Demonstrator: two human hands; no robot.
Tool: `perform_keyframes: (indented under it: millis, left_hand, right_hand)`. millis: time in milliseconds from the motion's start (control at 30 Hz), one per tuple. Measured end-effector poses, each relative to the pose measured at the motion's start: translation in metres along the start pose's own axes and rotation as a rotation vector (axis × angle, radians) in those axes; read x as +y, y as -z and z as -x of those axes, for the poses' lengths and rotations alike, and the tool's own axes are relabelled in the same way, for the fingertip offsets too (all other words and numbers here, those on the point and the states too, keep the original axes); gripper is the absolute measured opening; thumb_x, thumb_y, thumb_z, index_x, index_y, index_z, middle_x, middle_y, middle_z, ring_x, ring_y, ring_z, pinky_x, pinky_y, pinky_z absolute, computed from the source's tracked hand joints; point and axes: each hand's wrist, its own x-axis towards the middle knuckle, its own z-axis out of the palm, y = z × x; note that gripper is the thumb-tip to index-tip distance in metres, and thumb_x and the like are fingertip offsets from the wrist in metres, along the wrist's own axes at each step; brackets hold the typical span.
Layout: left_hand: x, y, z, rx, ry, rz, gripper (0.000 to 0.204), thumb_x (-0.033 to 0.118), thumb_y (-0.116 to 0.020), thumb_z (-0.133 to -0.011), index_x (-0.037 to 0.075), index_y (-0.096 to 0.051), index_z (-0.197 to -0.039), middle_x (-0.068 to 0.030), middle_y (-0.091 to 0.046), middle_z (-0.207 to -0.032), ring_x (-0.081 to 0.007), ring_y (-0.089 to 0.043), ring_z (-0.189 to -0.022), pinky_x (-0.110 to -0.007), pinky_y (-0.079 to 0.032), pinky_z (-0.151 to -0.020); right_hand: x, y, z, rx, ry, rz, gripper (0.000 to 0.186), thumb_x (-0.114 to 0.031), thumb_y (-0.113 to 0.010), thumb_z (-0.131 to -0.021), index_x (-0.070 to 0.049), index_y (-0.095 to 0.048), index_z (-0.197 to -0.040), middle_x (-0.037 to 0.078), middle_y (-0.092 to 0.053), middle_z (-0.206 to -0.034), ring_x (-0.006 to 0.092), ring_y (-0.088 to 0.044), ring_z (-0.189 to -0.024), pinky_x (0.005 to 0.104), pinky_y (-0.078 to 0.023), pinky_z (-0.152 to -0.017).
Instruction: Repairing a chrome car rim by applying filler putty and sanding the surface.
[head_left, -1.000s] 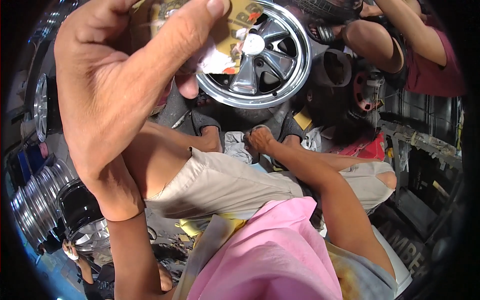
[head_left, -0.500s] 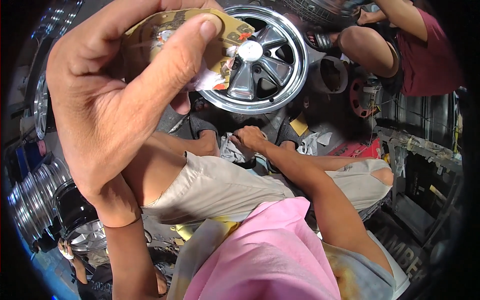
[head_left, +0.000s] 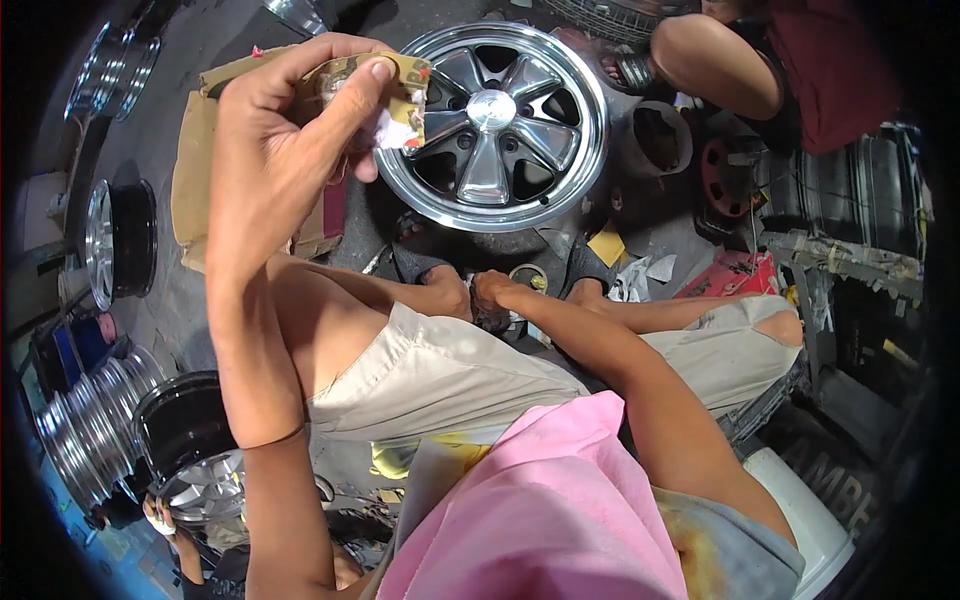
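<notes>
Here, a tan card (head_left: 409,103) smeared with white and red is hovering before the left edge of a chrome wheel (head_left: 491,110); the left hand (head_left: 270,155) is pinching it, fingers closing against the thumb. The right hand (head_left: 492,288) is reaching down between the feet (head_left: 447,294), fingers curling; whether they are gripping anything, I cannot tell. A cardboard box (head_left: 195,185) is sitting left of the wheel.

The left arm (head_left: 285,480) reaches forward, the left hand (head_left: 270,165) raised in a pinch, thumb (head_left: 352,102) extended and fingers (head_left: 325,50) bent. The right arm (head_left: 635,365) slants inward, the right hand (head_left: 488,288) low, its grip unclear.
</notes>
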Motion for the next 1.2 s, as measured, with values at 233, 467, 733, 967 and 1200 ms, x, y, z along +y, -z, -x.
perform_keyframes:
  millis: [233, 467, 733, 967, 1200]
  left_hand:
    - [-0.045, 0.017, -0.016, -0.009, 0.011, -0.003, 0.024, 0.019, -0.067, -0.103, -0.001, -0.074, -0.113, 0.0004, -0.066, -0.071, -0.0035, -0.061, -0.057, -0.018, -0.041, -0.049]
    - [-0.042, 0.014, -0.039, -0.016, 0.01, -0.011, 0.024, 0.02, -0.069, -0.104, -0.001, -0.074, -0.115, -0.0001, -0.07, -0.078, -0.0027, -0.059, -0.058, -0.018, -0.044, -0.053]
    - [-0.055, 0.027, -0.033, 0.012, 0.041, -0.027, 0.024, 0.019, -0.07, -0.103, -0.002, -0.074, -0.115, 0.0007, -0.067, -0.078, -0.0036, -0.059, -0.058, -0.019, -0.044, -0.053]
    - [-0.047, 0.035, -0.032, 0.04, -0.002, 0.032, 0.023, 0.018, -0.07, -0.102, -0.001, -0.074, -0.116, 0.0004, -0.067, -0.079, -0.0038, -0.058, -0.057, -0.019, -0.042, -0.051]
    - [-0.015, 0.006, -0.03, -0.121, 0.061, -0.019, 0.023, 0.022, -0.069, -0.103, 0.003, -0.074, -0.115, -0.0012, -0.073, -0.075, -0.0013, -0.062, -0.053, -0.014, -0.042, -0.043]
  right_hand:
    - [-0.051, 0.05, 0.044, -0.138, 0.127, 0.27, 0.036, -0.025, -0.067, -0.085, -0.004, -0.078, -0.113, 0.021, -0.076, -0.112, 0.0378, -0.074, -0.107, 0.0461, -0.06, -0.091]
    - [-0.022, 0.043, 0.037, -0.098, 0.24, 0.188, 0.029, -0.023, -0.066, -0.085, -0.008, -0.078, -0.107, 0.022, -0.076, -0.107, 0.0373, -0.074, -0.102, 0.0472, -0.059, -0.087]
    - [-0.002, 0.058, 0.05, -0.076, 0.392, 0.063, 0.032, -0.028, -0.064, -0.089, -0.005, -0.076, -0.108, 0.024, -0.075, -0.102, 0.0438, -0.072, -0.098, 0.0495, -0.058, -0.086]
    - [-0.006, 0.136, 0.113, -0.029, 0.35, 0.116, 0.019, -0.016, -0.061, -0.092, -0.001, -0.07, -0.1, 0.023, -0.071, -0.096, 0.0461, -0.067, -0.1, 0.0542, -0.053, -0.085]
    - [-0.074, 0.261, 0.251, 0.332, 0.26, -0.68, 0.017, -0.015, -0.065, -0.103, -0.001, -0.072, -0.109, 0.006, -0.069, -0.088, 0.0096, -0.062, -0.079, 0.0284, -0.053, -0.07]
